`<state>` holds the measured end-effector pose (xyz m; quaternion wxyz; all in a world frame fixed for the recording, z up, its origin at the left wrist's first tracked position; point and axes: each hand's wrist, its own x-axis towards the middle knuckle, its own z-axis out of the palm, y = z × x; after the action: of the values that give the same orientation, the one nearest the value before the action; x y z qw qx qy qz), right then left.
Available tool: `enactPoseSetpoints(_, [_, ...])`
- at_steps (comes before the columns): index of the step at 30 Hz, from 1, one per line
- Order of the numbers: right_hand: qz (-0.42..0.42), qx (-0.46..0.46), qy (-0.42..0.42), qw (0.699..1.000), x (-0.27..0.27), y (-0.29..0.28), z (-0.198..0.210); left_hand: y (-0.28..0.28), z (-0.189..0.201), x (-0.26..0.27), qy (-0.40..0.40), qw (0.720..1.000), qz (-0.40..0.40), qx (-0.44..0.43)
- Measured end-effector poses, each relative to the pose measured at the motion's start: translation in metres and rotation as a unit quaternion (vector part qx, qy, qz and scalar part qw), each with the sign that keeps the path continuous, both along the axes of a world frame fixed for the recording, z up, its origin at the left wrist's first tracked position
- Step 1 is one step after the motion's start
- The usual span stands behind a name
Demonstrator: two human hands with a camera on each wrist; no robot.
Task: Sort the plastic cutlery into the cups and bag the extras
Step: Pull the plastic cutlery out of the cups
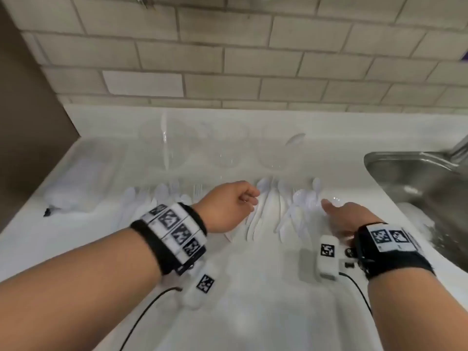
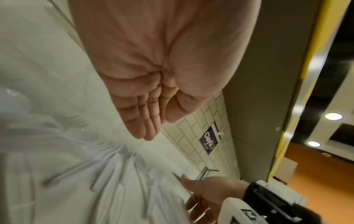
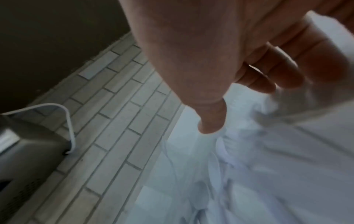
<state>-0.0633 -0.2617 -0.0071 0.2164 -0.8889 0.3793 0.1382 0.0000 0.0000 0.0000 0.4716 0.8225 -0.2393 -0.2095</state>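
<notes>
White plastic cutlery (image 1: 278,206) lies spread in a row across the white counter (image 1: 228,287): spoons, forks and knives. Three clear cups stand behind it: left (image 1: 164,148), middle (image 1: 225,150), right (image 1: 276,153). A white piece stands in the left cup, and a spoon (image 1: 295,139) leans in the right one. My left hand (image 1: 249,198) hovers over the middle of the row; the left wrist view shows its fingers (image 2: 145,124) straight and together, holding nothing. My right hand (image 1: 329,206) is low over the spoons at the right, thumb out, fingers loosely bent, nothing seen in them.
A clear plastic bag (image 1: 76,183) with a dark zip tab lies flat at the counter's left. A steel sink (image 1: 417,188) is set in at the right. A tiled wall (image 1: 240,59) runs behind the cups. Cables trail from both wrist units.
</notes>
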Motion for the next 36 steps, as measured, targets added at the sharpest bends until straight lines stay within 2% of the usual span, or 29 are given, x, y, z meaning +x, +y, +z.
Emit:
enactPoseSetpoints(6, [-0.038,-0.027,0.01,0.999,0.033,0.015,-0.021,-0.041,-0.022,0.031,0.019,0.988,-0.027,0.149])
enactPoseSetpoints(10, [-0.04,-0.035,0.024,0.998,0.043,0.03,-0.02,-0.061,-0.03,0.04,0.019,0.985,-0.035,0.169])
enactPoseSetpoints(13, [0.013,-0.032,0.045,0.998,0.049,0.04,-0.018,-0.072,-0.033,0.043,0.028,0.988,-0.038,0.148])
enactPoseSetpoints(16, [0.034,-0.012,0.05,0.998,0.056,0.045,-0.022,-0.082,-0.035,0.044,0.059,0.99,-0.04,0.121])
enactPoseSetpoints(20, [0.063,0.004,0.053,0.997,0.067,0.054,-0.026,-0.085,-0.034,0.045,0.078,0.988,-0.043,0.126])
enactPoseSetpoints(23, [0.063,-0.012,0.057,0.996,0.071,0.061,-0.025,-0.085,-0.032,0.046,0.07,0.986,-0.055,0.138])
enactPoseSetpoints(26, [0.048,-0.037,0.05,0.997,0.073,0.066,-0.027,-0.085,-0.029,0.045,0.099,0.988,-0.048,0.112])
enactPoseSetpoints(30, [0.071,-0.02,0.056,0.996,0.076,0.071,-0.027,-0.084,-0.026,0.041,0.168,0.984,-0.001,0.054])
enactPoseSetpoints(34, [0.106,0.0,0.073,0.992,0.073,0.069,-0.024,-0.083,-0.029,0.033,0.32,0.944,0.048,-0.055])
enactPoseSetpoints(36, [0.108,-0.02,0.08,0.991,0.072,0.07,-0.023,-0.084,-0.032,0.032,0.324,0.943,0.045,-0.062])
